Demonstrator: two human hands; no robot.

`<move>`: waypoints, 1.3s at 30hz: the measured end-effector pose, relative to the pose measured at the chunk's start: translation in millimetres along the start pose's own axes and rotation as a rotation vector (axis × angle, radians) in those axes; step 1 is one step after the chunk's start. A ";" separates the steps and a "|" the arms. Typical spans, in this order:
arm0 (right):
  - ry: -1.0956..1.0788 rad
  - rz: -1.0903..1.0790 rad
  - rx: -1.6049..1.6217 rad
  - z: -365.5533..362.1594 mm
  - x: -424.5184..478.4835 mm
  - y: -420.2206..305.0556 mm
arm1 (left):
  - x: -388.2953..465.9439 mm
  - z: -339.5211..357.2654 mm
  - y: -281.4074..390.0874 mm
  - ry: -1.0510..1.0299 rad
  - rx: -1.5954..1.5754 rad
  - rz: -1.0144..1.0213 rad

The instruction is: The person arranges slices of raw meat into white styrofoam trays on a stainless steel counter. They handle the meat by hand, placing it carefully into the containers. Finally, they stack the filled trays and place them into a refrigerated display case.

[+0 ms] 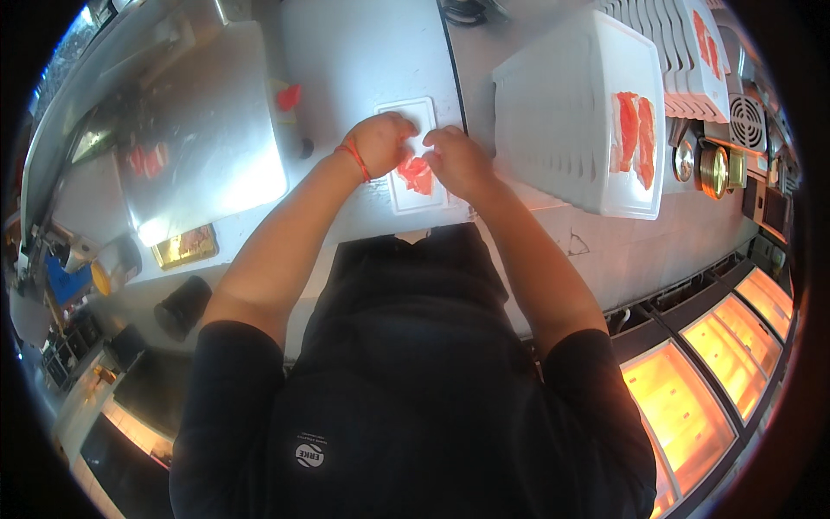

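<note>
Both of my hands are over a small white rectangular tray [420,203] on the work surface in front of me. A red-and-white slice of raw meat [415,175] lies in the tray's near half. My left hand [387,144], with a red cord at the wrist, has curled fingers at the slice's upper left edge; whether they pinch it is hidden. My right hand [457,159] is at the slice's right side, thumb and fingers bent towards it, and its contact with the meat cannot be told.
Stacked white trays [632,58] stand at the right, the top one bearing meat strips [634,136]. A slicer with a shiny metal plate [207,130] fills the left, a red piece [289,97] beside it. A gold-coloured tray [187,248] lies near the left edge.
</note>
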State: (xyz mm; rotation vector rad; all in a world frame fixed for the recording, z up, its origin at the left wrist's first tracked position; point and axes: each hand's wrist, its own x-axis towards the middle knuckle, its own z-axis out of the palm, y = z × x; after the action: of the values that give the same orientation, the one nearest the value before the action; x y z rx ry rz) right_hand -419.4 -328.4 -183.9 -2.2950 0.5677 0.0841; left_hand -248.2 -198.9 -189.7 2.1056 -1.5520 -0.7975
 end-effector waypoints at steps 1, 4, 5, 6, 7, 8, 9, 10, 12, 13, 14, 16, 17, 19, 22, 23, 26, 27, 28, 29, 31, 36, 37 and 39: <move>0.002 -0.020 -0.012 -0.7 -1.4 3.4 | -2.2 -2.5 1.3 0.046 -0.057 -0.011; -0.110 -0.174 -0.144 -7.0 -8.3 2.7 | -12.6 -3.8 3.9 0.151 -0.182 -0.063; -0.167 -0.242 -0.205 -8.6 -11.4 0.0 | -18.8 -3.1 5.5 0.163 -0.195 -0.091; -0.165 -0.246 -0.204 -8.0 -14.7 -1.7 | -23.5 -1.5 8.1 0.175 -0.209 -0.116; -0.163 -0.250 -0.203 -6.1 -17.1 -4.9 | -30.0 0.9 7.5 0.185 -0.198 -0.056; -0.162 -0.254 -0.202 -4.6 -18.4 -6.9 | -38.0 4.6 4.0 0.196 -0.187 0.004; -0.165 -0.243 -0.211 -2.0 -18.0 -7.6 | -45.0 7.1 2.1 0.208 -0.175 0.060; -0.168 -0.233 -0.219 0.7 -17.3 -7.7 | -49.4 10.5 1.2 0.223 -0.182 0.103; -0.172 -0.219 -0.233 3.7 -15.6 -7.0 | -50.4 16.9 1.1 0.266 -0.177 0.145; -0.172 -0.216 -0.239 4.2 -14.2 -6.3 | -51.1 19.3 1.4 0.287 -0.175 0.166; -0.173 -0.213 -0.245 5.1 -12.9 -5.5 | -52.2 22.0 -0.1 0.286 -0.154 0.162; -0.165 -0.262 -0.293 10.2 -12.5 0.9 | -49.3 26.2 -1.4 0.288 -0.116 0.161; -0.160 -0.287 -0.317 12.3 -12.2 3.6 | -47.3 27.5 -2.7 0.278 -0.095 0.157; -0.159 -0.234 -0.285 7.9 -9.0 -1.5 | -45.4 26.1 -2.9 0.255 -0.053 0.142; -0.080 -0.147 -0.132 5.1 -4.8 -1.1 | -43.5 24.1 0.6 0.241 -0.043 0.108; -0.041 -0.116 -0.063 4.6 -2.9 0.0 | -42.5 22.8 1.1 0.236 -0.037 0.083; -0.027 0.012 -0.035 1.2 5.6 -2.2 | -36.5 24.2 0.9 0.274 -0.055 -0.002; 0.049 0.032 0.006 6.2 6.5 0.6 | -33.7 25.5 0.7 0.320 -0.083 -0.035; 0.125 0.052 0.048 14.1 6.4 4.8 | -32.4 26.9 0.8 0.366 -0.112 -0.068; 0.201 0.072 0.089 19.4 5.5 8.5 | -33.1 27.8 0.8 0.392 -0.163 -0.081; 0.229 0.089 0.134 20.9 4.4 11.0 | -35.9 22.8 2.9 0.442 -0.261 -0.108; 0.265 -0.026 0.143 19.1 -12.7 8.0 | -61.0 16.0 9.3 0.298 -0.119 0.097; 0.242 -0.045 0.164 19.8 -17.4 7.1 | -64.3 19.2 9.8 0.296 -0.099 0.153; 0.222 -0.072 0.180 23.5 -23.6 10.0 | -64.9 27.0 11.8 0.315 -0.068 0.159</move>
State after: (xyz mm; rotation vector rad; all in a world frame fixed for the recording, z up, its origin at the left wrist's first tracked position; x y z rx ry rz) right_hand -442.4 -309.4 -202.0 -2.1594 0.5795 -0.2498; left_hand -288.7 -140.2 -189.4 1.9216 -1.4750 -0.4321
